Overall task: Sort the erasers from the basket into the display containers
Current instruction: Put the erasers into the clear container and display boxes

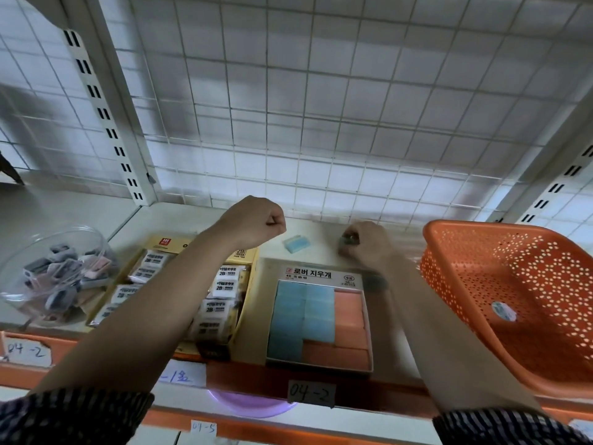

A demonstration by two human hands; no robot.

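loose blue eraser (295, 244) lies between the hands, nearer the fisted, seemingly empty left hand (256, 223); right hand (365, 244) pinches a small eraser (347, 241).

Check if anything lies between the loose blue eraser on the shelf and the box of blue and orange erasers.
Nothing visible does. The loose blue eraser lies on bare shelf just behind the box; the left hand and right hand flank it.

Stationery shop. Shelf had slotted uprights (106, 123), a wire grid (321, 107) behind, handwritten "04-2" labels (309, 393), and eraser boxes (321, 274) on display.
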